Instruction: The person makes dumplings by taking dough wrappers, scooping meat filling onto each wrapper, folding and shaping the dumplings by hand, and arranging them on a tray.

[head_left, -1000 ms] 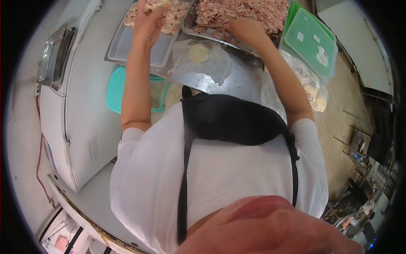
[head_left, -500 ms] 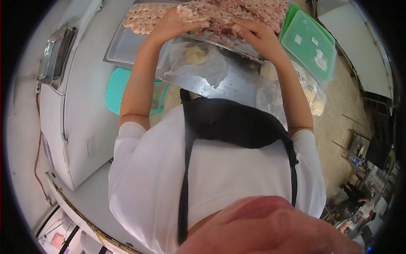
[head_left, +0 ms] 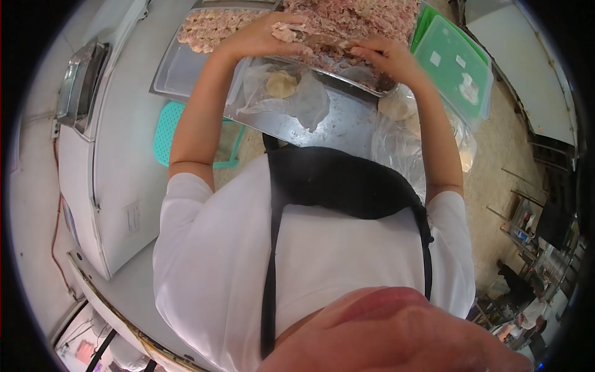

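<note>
My left hand (head_left: pixel 263 38) is curled around a dumpling (head_left: pixel 286 32), a pale lump of wrapper and pinkish filling partly hidden by the fingers. In my right hand (head_left: pixel 387 57), the fingers pinch a thin, flat filling spatula (head_left: pixel 331 42) that points toward the left hand. Both hands are over the near edge of a metal tray (head_left: pixel 353 80) heaped with pink minced meat (head_left: pixel 365 18). Below the left hand, a round stack of pale wrappers (head_left: pixel 282 84) lies on a clear plastic bag (head_left: pixel 316 102).
Rows of shaped dumplings (head_left: pixel 214 26) fill the far part of a pale tray (head_left: pixel 176 77) at left. Green plastic lids (head_left: pixel 452 68) lean at right, above bagged wrappers (head_left: pixel 403 133). A turquoise stool (head_left: pixel 164 133) stands below the metal table (head_left: pixel 347 118). A white freezer (head_left: pixel 124 173) is at left.
Both hands have moved slightly down toward me and to the right. The lump at my left hand now sits lower, more enclosed by the fingers. The spatula has come down with the right hand.
</note>
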Tool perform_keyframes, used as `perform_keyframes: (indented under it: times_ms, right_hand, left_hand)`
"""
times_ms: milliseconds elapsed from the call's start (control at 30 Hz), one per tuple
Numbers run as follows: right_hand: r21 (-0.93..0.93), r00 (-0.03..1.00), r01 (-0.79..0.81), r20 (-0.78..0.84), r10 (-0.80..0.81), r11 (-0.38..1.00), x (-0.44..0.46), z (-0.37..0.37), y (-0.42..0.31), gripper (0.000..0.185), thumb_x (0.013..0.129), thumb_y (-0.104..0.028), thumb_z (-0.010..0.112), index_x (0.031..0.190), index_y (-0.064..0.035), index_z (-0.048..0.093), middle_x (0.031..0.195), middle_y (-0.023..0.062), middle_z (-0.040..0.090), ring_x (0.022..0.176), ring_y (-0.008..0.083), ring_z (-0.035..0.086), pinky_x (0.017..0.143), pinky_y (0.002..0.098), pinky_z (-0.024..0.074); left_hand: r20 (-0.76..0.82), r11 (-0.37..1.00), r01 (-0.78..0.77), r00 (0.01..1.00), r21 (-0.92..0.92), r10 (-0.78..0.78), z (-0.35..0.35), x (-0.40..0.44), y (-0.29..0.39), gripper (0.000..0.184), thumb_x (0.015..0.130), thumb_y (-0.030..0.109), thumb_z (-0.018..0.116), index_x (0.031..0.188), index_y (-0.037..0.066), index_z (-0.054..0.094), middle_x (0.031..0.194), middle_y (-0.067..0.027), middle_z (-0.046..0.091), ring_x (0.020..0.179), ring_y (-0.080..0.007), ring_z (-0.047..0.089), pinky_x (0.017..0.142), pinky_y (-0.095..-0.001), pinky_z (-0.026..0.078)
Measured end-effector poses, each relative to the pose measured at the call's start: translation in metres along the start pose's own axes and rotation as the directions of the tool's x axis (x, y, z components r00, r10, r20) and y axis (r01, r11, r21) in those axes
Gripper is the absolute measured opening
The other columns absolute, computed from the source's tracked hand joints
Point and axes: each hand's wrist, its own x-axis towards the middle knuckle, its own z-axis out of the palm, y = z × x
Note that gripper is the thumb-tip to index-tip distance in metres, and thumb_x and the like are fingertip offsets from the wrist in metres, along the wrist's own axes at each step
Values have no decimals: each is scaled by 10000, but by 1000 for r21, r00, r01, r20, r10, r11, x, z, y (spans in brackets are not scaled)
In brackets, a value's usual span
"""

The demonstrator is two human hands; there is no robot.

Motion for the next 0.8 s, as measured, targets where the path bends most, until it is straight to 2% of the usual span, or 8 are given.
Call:
perform_keyframes:
  times_ms: [100, 200, 267, 367, 467, 567, 667, 800]
  right_hand:
    - [-186, 986, -43, -164, 12, 982, 2, -9, -8, 320, 897, -334, 567, 1106, -109, 657, 1033, 136, 655, 948, 309, 616, 795, 391, 491]
    - [-222, 948, -59, -317, -15, 973, -1, 11, -28, 321, 891, -327, 564, 1116, -112, 644, 1024, 140, 656, 931, 328, 617, 788, 416, 490]
    - [-232, 965, -60, -264, -3, 971, 2, 40, 21, 320, 891, -319, 562, 1127, -115, 634, 1012, 141, 658, 919, 333, 621, 780, 425, 491]
    - [-432, 923, -374, -86, 376, 820, -17, 14, 36, 310, 900, -344, 559, 1050, -95, 666, 906, 170, 646, 860, 340, 608, 755, 413, 487]
    - [-165, 921, -347, -243, 303, 923, -33, -16, 11, 302, 915, -322, 569, 1075, -85, 666, 917, 133, 676, 808, 274, 636, 730, 354, 490]
    - [215, 943, -45, -314, 113, 976, -32, -20, 1, 302, 924, -282, 580, 1125, -68, 652, 909, 68, 698, 757, 175, 625, 687, 297, 469]
    - [308, 988, -97, -85, 129, 947, -22, -2, -28, 311, 927, -241, 586, 1176, -59, 626, 921, 14, 695, 780, 104, 587, 676, 265, 457]
    - [99, 985, -171, -14, 174, 980, -14, -2, 2, 312, 919, -288, 571, 1140, -80, 645, 973, 78, 688, 840, 208, 632, 736, 314, 485]
  left_hand:
    - [-23, 953, 302, 953, 14, -301, 4, 10, 13, 596, 696, 386, 780, 1176, 75, 614, 1156, -116, 628, 1028, -203, 594, 893, -326, 457]
    - [155, 945, 323, 938, -59, -311, 8, 29, -17, 599, 692, 419, 768, 1165, 81, 623, 1189, -126, 611, 1051, -208, 583, 892, -331, 457]
    - [131, 968, 241, 964, -65, -231, 19, 39, -45, 585, 696, 414, 761, 1152, 73, 627, 1174, -129, 616, 1021, -219, 595, 873, -328, 463]
    - [16, 991, 9, 1000, -132, -7, 6, 34, -15, 678, 720, 312, 772, 1277, 54, 484, 1254, -150, 548, 1138, -249, 522, 946, -351, 422]
    - [-39, 992, -55, 998, -114, 50, -3, 27, 10, 745, 726, 258, 785, 1342, 62, 415, 1310, -157, 506, 1214, -257, 474, 1011, -354, 371]
    - [20, 994, -48, 999, -101, 50, -6, 30, 25, 702, 722, 256, 790, 1311, 76, 452, 1278, -147, 532, 1201, -250, 486, 1017, -347, 358]
    - [-12, 984, -175, 985, -32, 175, 8, 31, 6, 604, 720, 350, 754, 1213, 60, 559, 1156, -139, 609, 1009, -242, 582, 898, -335, 437]
    - [-25, 961, -217, 974, 173, 225, 32, 34, -37, 629, 734, 382, 725, 1217, 15, 559, 1074, -150, 642, 928, -246, 619, 852, -332, 472]
